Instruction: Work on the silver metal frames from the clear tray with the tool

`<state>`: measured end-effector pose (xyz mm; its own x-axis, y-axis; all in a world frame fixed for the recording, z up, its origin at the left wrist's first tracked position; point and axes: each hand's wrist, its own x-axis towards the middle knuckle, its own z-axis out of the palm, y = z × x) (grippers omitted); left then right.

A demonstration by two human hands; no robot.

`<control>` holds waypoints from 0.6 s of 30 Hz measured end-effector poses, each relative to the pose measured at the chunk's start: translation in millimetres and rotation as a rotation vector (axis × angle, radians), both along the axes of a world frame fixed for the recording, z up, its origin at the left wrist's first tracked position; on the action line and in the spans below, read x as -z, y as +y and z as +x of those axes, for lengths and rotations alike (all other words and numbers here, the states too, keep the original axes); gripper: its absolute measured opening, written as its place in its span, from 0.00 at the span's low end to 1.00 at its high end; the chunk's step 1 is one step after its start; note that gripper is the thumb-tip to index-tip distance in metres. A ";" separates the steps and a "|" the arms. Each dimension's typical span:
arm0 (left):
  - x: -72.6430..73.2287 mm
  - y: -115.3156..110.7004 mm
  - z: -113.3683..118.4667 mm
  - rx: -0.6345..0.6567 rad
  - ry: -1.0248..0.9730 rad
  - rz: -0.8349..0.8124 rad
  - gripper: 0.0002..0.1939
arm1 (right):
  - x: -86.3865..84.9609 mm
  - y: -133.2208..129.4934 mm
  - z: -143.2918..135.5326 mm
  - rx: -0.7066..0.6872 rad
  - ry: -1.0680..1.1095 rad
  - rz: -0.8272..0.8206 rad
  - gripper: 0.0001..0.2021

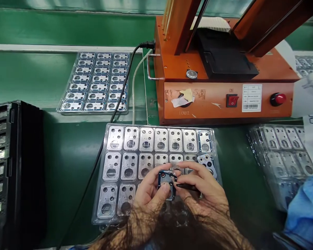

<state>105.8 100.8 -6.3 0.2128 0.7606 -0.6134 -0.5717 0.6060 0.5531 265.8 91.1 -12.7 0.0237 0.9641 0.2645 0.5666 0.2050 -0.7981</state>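
Note:
My left hand (149, 194) pinches a small metal plate (168, 178) with a dark blue rim and round holes, thumb on its face. My right hand (207, 191) is closed around black tweezers (186, 186), their tip pointing left at the plate, and its fingers touch the plate's right edge. Both hands are over a clear plastic tray (100, 198) of similar silvery plates in rows. At the tray's right, a plate with large round rings (206, 161) lies tilted over its pocket. A blue-rimmed plate (205, 141) fills the top right pocket. My hands and hair hide the tray's lower right.
An orange machine (198, 111) with a red switch stands behind the tray. Another filled tray (94, 111) lies at the back left, crossed by a black cable (120, 104). A black rack (28, 166) is at left. Stacked trays (266, 163) and a blue sleeve (306, 208) are at right.

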 end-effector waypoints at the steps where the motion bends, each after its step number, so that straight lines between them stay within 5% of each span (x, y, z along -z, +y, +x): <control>1: 0.3 -0.2 -0.5 0.005 0.004 -0.003 0.23 | -0.3 0.1 0.3 0.000 0.002 0.000 0.05; 18: -1.3 -1.4 -1.9 0.050 0.037 0.061 0.24 | 2.3 -4.8 7.4 -0.067 -0.112 -0.016 0.05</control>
